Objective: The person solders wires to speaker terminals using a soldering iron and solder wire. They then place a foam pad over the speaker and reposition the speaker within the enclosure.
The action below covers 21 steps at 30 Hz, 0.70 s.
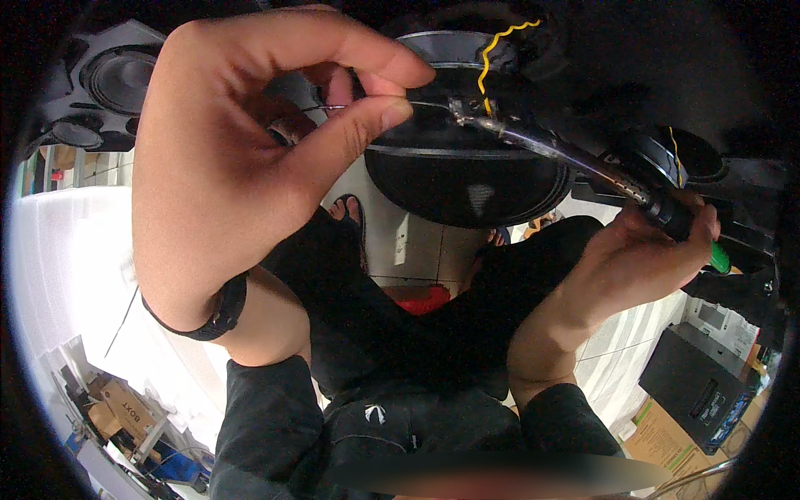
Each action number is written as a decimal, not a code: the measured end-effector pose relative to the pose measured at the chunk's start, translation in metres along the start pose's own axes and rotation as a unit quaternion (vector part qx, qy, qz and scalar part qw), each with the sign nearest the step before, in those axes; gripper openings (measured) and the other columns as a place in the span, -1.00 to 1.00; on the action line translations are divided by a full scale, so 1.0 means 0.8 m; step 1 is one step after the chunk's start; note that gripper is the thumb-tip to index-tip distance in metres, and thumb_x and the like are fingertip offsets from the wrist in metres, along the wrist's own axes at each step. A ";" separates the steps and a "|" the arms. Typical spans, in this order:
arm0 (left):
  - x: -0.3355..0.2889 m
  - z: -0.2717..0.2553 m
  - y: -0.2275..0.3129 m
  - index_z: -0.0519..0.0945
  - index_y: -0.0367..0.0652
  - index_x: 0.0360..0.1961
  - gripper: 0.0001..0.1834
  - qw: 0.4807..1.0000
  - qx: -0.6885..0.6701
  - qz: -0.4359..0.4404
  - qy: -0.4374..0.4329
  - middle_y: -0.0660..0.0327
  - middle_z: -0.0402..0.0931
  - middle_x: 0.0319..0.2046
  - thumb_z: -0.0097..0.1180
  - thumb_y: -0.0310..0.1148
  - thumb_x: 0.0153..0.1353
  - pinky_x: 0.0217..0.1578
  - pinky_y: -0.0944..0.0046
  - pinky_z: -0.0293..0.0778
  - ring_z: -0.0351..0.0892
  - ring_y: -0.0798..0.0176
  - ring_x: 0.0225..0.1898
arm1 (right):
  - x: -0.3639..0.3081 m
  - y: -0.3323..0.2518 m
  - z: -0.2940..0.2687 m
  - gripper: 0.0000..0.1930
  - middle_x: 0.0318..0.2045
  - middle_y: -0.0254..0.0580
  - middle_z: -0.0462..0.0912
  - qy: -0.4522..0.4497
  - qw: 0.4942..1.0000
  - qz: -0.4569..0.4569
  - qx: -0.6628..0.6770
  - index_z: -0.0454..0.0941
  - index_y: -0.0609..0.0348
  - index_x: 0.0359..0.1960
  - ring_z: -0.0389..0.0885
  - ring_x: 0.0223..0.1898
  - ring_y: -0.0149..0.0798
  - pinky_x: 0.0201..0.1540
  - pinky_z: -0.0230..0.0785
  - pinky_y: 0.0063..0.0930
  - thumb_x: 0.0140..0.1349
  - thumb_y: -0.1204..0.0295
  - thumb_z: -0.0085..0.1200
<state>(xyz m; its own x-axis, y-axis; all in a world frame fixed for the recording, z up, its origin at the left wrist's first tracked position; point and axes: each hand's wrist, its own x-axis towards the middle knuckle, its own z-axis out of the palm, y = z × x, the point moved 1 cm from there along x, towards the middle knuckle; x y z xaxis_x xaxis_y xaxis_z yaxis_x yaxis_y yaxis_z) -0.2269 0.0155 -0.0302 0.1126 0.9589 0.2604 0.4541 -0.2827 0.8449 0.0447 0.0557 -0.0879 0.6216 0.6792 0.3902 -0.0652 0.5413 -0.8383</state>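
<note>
Between the thumb and forefinger of my left hand (pixel 242 158) is a thin strand of solder wire (pixel 429 104), its end reaching right toward a metal terminal (pixel 461 110). My right hand (pixel 642 258) grips a soldering iron (pixel 575 158) by its dark, green-ended handle. The iron's long metal shaft slants up and left, with its tip at the terminal. Whether the solder touches the tip I cannot tell. This terminal belongs to a round black speaker driver (pixel 467 187) above my knees. A wavy yellow wire (pixel 485 62) runs up from beside the terminal.
A second speaker driver (pixel 658 154) with a yellow wire is at the right. Black speakers (pixel 117 79) stand at the far left. Below them spreads white sheeting (pixel 75 233). A black box-shaped unit (pixel 692 383) and cardboard (pixel 662 437) lie at lower right. Something red (pixel 421 297) shows between my legs.
</note>
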 end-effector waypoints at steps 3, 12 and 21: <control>0.003 -0.004 -0.002 0.71 -0.34 -0.17 -0.77 0.998 0.053 -0.019 -0.008 0.17 0.68 -0.27 0.33 -0.70 0.11 -0.18 0.42 0.45 0.54 0.41 -0.28 | 0.000 -0.002 -0.003 -0.79 -0.38 -0.21 0.59 0.008 1.000 0.014 -0.001 0.49 0.11 -0.28 0.65 -0.32 -0.23 -0.23 0.61 -0.32 0.38 0.26 -0.08; 0.001 0.005 0.002 0.71 -0.33 -0.16 -0.78 0.996 0.088 0.001 0.021 0.20 0.66 -0.29 0.35 -0.65 0.13 -0.20 0.41 0.45 0.55 0.41 -0.28 | 0.006 0.009 -0.029 -0.66 -0.06 0.01 0.59 -0.116 0.987 -0.018 0.106 0.44 0.26 0.13 0.71 -0.18 -0.21 -0.13 0.71 -0.41 0.33 0.56 0.10; -0.004 -0.009 0.008 0.70 -0.31 -0.13 -0.73 0.997 0.067 -0.032 0.028 0.20 0.69 -0.28 0.38 -0.63 0.10 -0.14 0.41 0.49 0.61 0.38 -0.24 | 0.014 0.009 -0.045 -0.37 -0.02 0.02 0.56 -0.117 0.990 -0.031 0.073 0.34 0.29 0.24 0.66 -0.19 -0.29 -0.34 0.59 -0.61 0.10 0.87 0.15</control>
<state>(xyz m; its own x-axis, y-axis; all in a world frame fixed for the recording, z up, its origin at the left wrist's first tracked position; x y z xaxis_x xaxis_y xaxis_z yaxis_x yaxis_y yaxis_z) -0.2303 0.0106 -0.0222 0.0320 0.9708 0.2376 0.5729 -0.2126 0.7916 0.0795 0.0497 -0.1034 0.4306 0.7295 0.5314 -0.1548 0.6398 -0.7528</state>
